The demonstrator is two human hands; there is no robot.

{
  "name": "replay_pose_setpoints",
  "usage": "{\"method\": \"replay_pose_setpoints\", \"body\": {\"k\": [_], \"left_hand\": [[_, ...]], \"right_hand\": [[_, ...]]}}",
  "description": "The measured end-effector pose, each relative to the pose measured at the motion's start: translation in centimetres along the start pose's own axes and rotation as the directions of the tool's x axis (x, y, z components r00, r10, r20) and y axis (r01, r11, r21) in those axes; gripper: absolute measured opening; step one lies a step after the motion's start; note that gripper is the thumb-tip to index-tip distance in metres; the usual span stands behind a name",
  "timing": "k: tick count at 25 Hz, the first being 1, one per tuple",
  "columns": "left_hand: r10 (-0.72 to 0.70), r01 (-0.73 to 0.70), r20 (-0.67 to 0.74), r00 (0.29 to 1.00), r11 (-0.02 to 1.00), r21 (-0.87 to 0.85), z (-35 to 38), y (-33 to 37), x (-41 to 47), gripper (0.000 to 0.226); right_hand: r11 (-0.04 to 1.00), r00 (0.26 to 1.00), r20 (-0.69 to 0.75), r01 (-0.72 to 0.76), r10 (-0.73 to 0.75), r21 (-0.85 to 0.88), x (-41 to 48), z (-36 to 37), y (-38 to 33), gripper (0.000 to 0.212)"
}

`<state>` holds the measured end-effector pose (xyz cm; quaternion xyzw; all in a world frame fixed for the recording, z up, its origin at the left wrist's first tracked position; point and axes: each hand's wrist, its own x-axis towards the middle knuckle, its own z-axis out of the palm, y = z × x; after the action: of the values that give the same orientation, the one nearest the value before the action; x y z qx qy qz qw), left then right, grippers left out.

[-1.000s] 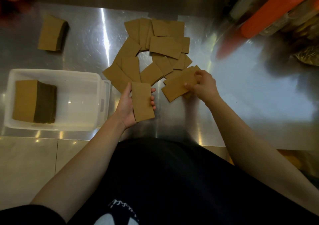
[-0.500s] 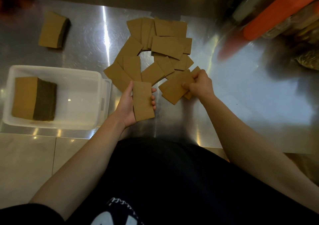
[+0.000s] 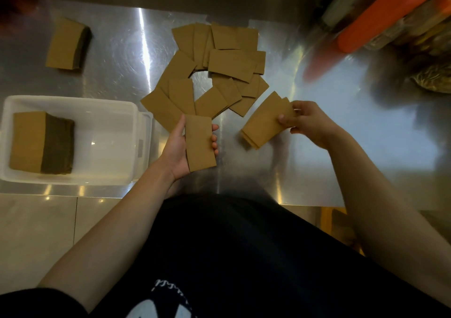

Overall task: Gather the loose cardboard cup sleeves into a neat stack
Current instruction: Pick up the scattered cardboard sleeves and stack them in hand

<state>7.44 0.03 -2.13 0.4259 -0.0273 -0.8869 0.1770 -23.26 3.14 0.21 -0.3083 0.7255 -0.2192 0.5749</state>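
— Merging those two bundles looks risky: the right grip (image 3: 310, 122) pinches just one end of its fanned sleeves (image 3: 263, 125), held over the table (image 3: 341, 147).
— Could they slide apart?
— Probably. The left grip (image 3: 175, 151) is curled round its own stack (image 3: 200, 144), so it can't square edges. The loose pile (image 3: 219, 73) lies just beyond and could easily get knocked.
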Motion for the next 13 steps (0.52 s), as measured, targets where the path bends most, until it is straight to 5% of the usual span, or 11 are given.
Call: {"method": "replay_pose_setpoints", "body": {"k": [5, 9, 13], "left_hand": [[0.009, -0.009, 0.007, 1.000, 1.000, -0.012, -0.1, 0.1, -0.2, 0.077], [0.019, -0.019, -0.002, 1.000, 0.999, -0.037, -0.8, 0.1, -0.6, 0.076], [0.037, -0.039, -0.027, 0.999, 0.998, -0.041, -1.2, -0.1, -0.8, 0.077]], "right_hand": [[0.953, 0.994, -0.097, -0.071, 0.045, -0.293, 3.9, -0.1, -1.0, 0.074], [0.833, 0.981, -0.192, -0.092, -0.018, -0.546, 5.1, 1.0, -0.4, 0.067], [0.819, 0.974, -0.217, -0.077, -0.060, -0.568, 4.4, 1.4, 0.3, 0.059]]}}
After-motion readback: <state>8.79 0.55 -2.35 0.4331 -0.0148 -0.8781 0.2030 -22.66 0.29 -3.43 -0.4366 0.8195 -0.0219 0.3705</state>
